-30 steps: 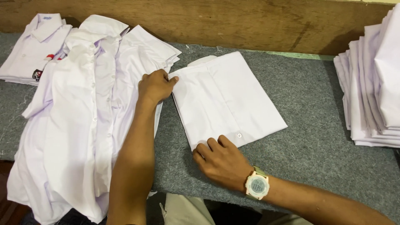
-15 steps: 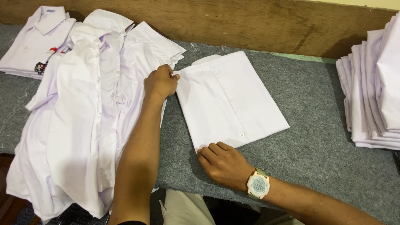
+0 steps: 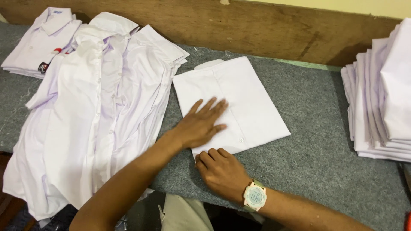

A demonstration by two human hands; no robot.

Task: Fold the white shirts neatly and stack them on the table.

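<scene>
Both hands [image 3: 201, 124] flat on folded shirt [image 3: 239, 98]

Soft, even indoor light, sharp focus.
White shirts verge on glare; faint shadows under the arms; slight motion blur at the bottom edge.

Bare grey felt [image 3: 319, 128] lies open between the folded shirt [image 3: 239, 98] and the right stack [image 3: 381, 98].
</scene>
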